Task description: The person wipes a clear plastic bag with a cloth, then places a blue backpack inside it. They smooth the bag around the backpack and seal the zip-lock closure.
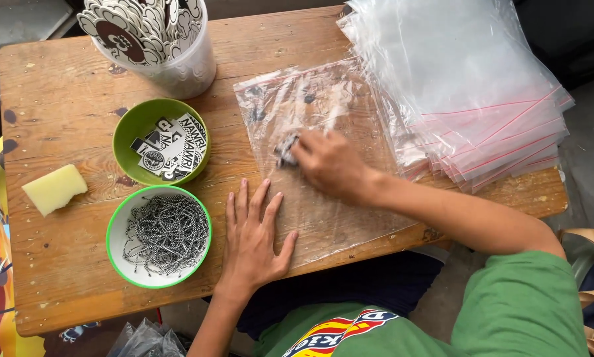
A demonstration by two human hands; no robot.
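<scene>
Now the left hand [252, 239] lies flat and released, pinning the bag [323, 152]; the right hand [330, 162], inside, pinches a charm [285, 149] — best pushed deep.

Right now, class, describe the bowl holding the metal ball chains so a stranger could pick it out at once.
Start at the wooden table and look toward its left half, just left of the person's flat left hand. Two round bowls sit there, one behind the other. The bowl with chains is the nearer one: white inside with a bright green rim, unlike the all-green bowl of stickers behind it.
</scene>
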